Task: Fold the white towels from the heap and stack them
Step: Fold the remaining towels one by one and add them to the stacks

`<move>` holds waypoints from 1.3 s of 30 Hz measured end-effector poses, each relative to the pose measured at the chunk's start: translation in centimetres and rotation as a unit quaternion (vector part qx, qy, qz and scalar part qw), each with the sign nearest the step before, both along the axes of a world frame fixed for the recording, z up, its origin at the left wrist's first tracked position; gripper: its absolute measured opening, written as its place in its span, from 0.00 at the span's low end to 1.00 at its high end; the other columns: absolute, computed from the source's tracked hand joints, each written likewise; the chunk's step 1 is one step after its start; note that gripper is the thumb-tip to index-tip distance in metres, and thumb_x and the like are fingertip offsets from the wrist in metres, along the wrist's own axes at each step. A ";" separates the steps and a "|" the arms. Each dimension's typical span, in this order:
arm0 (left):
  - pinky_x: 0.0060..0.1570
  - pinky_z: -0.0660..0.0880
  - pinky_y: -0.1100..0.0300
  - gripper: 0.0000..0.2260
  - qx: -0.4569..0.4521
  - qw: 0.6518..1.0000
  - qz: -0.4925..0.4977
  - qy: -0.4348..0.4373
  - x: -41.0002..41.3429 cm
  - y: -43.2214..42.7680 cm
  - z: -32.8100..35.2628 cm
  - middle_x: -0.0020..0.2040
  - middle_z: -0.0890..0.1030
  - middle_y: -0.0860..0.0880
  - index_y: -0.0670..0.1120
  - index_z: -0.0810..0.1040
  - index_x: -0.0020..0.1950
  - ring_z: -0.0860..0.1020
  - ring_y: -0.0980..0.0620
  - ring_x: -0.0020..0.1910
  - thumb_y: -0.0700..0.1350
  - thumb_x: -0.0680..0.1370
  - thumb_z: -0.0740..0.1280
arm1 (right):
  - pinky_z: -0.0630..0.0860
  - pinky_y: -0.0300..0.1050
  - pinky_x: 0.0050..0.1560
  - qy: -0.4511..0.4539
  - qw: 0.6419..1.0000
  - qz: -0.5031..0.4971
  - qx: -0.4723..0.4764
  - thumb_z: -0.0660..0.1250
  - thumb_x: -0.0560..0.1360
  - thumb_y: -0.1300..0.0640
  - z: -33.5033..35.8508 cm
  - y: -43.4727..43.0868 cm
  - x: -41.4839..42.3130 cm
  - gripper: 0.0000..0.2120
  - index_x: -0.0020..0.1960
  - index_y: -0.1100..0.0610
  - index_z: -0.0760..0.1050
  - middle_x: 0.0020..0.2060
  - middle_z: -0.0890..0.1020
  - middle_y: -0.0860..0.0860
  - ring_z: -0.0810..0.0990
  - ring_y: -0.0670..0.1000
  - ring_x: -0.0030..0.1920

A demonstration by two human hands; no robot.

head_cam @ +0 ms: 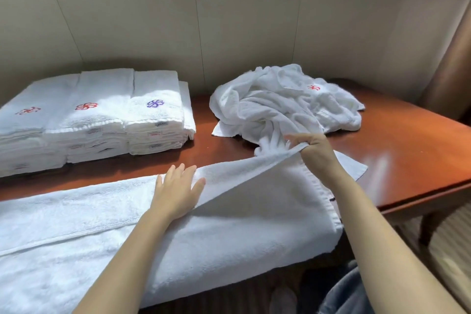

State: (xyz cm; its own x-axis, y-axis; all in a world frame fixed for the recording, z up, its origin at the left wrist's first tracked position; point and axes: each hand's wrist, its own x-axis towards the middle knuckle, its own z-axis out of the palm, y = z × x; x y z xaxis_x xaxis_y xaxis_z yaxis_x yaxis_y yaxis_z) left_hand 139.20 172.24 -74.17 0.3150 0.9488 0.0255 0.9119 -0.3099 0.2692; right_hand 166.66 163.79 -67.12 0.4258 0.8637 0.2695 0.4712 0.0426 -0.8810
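A long white towel (84, 232) lies spread along the table's front edge and hangs over it. My left hand (177, 190) rests flat on its middle with straight fingers. My right hand (314, 146) pinches the towel's right end and lifts it off the table, so the cloth rises in a slope toward the hand. A loose heap of white towels (277, 102) lies behind that hand at the back right. Stacks of folded towels (102, 115) with red and blue emblems stand at the back left.
The brown wooden table (397, 150) stands against a beige panelled wall (229, 33). Its right edge and a leg show at the right, above carpet. A curtain hangs at the far right. My lap in blue cloth shows at the bottom.
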 end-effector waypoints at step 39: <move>0.45 0.70 0.60 0.12 0.090 0.982 -0.164 0.006 -5.4 -6.0 2.4 0.51 0.72 0.55 0.51 0.75 0.58 0.71 0.54 0.52 0.45 0.75 0.63 | 0.69 0.51 0.54 -0.390 0.907 -0.126 -0.100 0.61 0.69 0.69 -2.3 -0.2 -5.6 0.19 0.59 0.61 0.74 0.59 0.71 0.60 0.70 0.62 0.56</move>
